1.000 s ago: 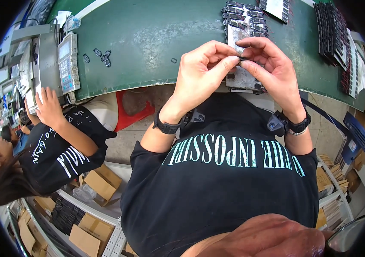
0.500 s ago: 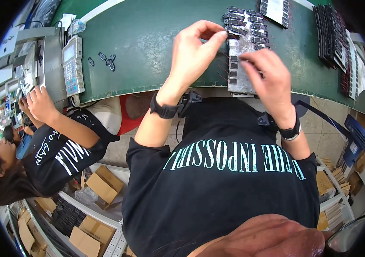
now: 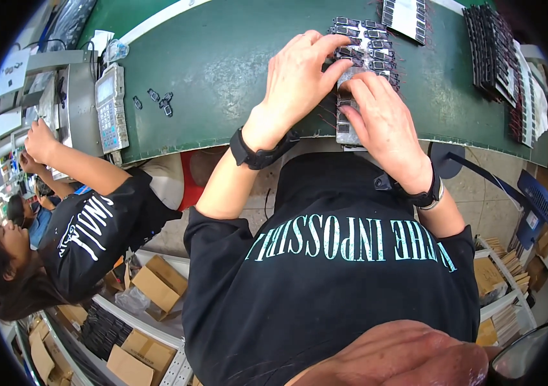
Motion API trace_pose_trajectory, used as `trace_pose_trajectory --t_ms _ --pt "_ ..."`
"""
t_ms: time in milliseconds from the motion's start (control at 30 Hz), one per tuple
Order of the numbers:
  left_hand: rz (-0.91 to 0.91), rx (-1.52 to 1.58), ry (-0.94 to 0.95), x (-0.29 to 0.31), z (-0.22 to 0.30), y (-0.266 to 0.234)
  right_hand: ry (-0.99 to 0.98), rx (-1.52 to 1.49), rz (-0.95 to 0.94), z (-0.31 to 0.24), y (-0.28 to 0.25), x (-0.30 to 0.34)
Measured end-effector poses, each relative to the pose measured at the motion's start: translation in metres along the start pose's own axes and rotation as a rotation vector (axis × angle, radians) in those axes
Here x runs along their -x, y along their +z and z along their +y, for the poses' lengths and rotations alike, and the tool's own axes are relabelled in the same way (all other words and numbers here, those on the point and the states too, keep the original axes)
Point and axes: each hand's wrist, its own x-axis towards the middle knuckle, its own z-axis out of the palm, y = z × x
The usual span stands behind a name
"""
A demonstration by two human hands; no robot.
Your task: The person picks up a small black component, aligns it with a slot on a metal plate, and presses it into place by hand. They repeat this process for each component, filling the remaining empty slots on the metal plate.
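Observation:
Just below the rows of small black speaker modules (image 3: 381, 55), my left hand (image 3: 299, 77) has its thumb and forefinger around the ends of one small black module (image 3: 352, 54). My right hand (image 3: 380, 109) is beside it, fingers bent and the thumb apart from them, over a metal plate (image 3: 346, 138). Its fingertips touch or hover over the plate's left part; which of the two I cannot tell. Dark square pieces (image 3: 343, 128) line the plate's left edge, partly hidden by that hand. Thin red wires trail from several modules.
A white sheet with black pieces (image 3: 405, 19) lies at the back. Stacked black strips (image 3: 489, 58) stand at the far right. Several loose modules (image 3: 166, 106) and a keypad device (image 3: 112, 109) are on the left of the green table (image 3: 222, 64). A co-worker (image 3: 94, 219) sits at left.
My left hand has moved slightly right and down, its thumb and forefinger now around a module. My right hand has moved left over the plate, closer to the left one.

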Motion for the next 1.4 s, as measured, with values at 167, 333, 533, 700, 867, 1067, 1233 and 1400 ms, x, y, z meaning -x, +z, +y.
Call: trace_pose_trajectory --t_ms 167,333,533,700,867,1067,1233,1400 --pt "0.003 -0.077 0.142 -0.001 -0.002 0.004 0.006 -0.009 -0.016 0.001 0.000 0.000" --pt "0.049 -0.080 0.063 0.009 -0.002 -0.001 -0.074 -0.083 -0.049 -0.001 0.007 -0.005" --pt "0.313 -0.155 0.149 0.025 -0.031 -0.039 -0.054 -0.095 -0.077 -0.002 -0.005 0.000" --pt "0.328 -0.575 -0.205 0.068 -0.123 -0.125 -0.059 -0.042 -0.131 -0.001 -0.011 -0.008" --pt "0.060 -0.618 -0.526 0.117 -0.181 -0.159 -0.041 -0.031 -0.203 0.001 -0.007 -0.014" --pt "-0.107 -0.533 -0.337 0.094 -0.125 -0.101 0.007 -0.168 -0.152 0.001 -0.005 -0.030" --pt "-0.012 -0.466 -0.261 0.075 -0.079 -0.049 0.058 -0.324 -0.021 -0.002 -0.003 -0.037" --pt "0.227 -0.278 -0.244 0.066 -0.077 -0.045 0.380 -1.002 -0.012 0.003 -0.026 -0.024"
